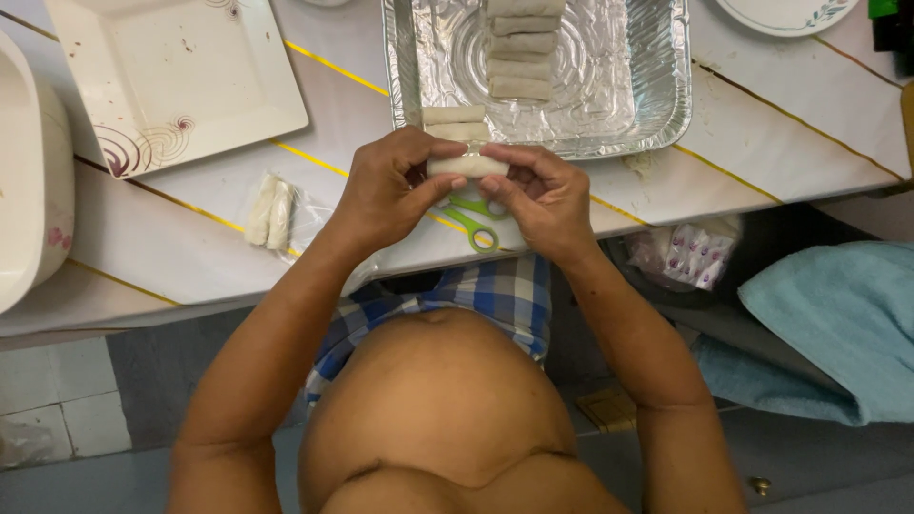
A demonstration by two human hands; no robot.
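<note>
Both my hands hold one pale rolled spring roll (pixel 466 167) level above the table's front edge. My left hand (pixel 386 186) pinches its left end and my right hand (pixel 545 195) its right end. Just beyond it stands a foil tray (pixel 638 86) with a column of several finished rolls (pixel 522 48) and two more rolls (pixel 455 124) at its near wall. Green-handled scissors (pixel 476 224) lie on the table under my hands, partly hidden.
A white square plate (pixel 171 76) with swirl print sits at the back left, a white bowl (pixel 29 171) at the far left. A clear bag with pale rolls (pixel 269 211) lies near my left wrist. A teal towel (pixel 838 324) and a printed packet (pixel 690 252) sit lower right.
</note>
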